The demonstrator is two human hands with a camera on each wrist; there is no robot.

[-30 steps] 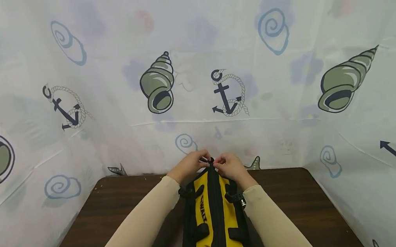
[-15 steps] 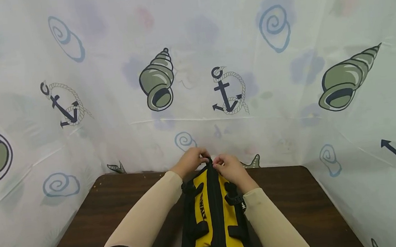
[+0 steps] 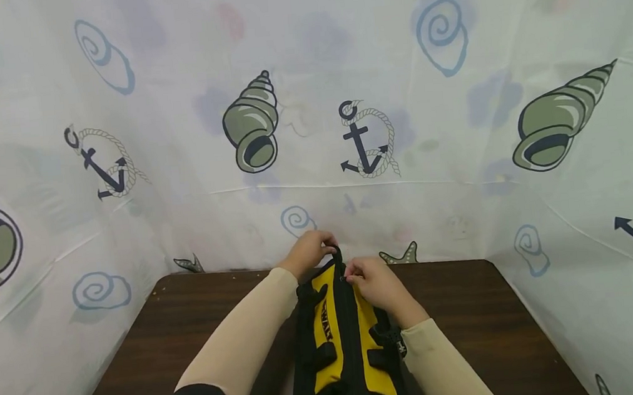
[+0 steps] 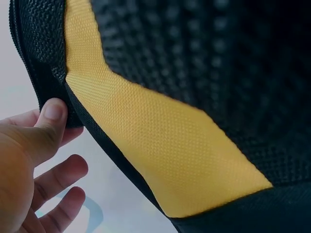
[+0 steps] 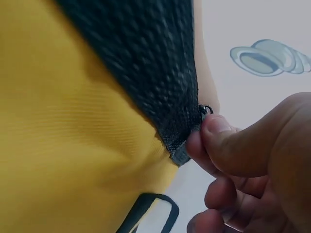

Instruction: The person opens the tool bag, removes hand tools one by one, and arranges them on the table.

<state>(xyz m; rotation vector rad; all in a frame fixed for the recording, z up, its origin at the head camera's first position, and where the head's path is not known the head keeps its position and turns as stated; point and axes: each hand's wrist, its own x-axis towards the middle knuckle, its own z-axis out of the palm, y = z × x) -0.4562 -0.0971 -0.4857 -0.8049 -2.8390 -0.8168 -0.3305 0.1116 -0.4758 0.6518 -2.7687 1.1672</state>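
Note:
A black and yellow zippered tool bag lies lengthwise in front of me, its zipper running down the middle of the top. At the bag's far end my left hand pinches the black fabric end tab between thumb and index finger, the other fingers lying apart from it. My right hand, slightly nearer to me, pinches the small metal zipper pull between thumb and forefinger. Most of the pull is hidden by those fingertips. Black handle straps lie along both sides of the bag.
Under the bag is a dark brown wooden table, whose far edge lies just beyond the hands. White cloth printed with shells and anchors hangs close behind the table and along both sides.
My right hand has come away from the far end, a short way along the zipper toward me. The left hand keeps its pinch on the end tab, and a gap now separates the hands.

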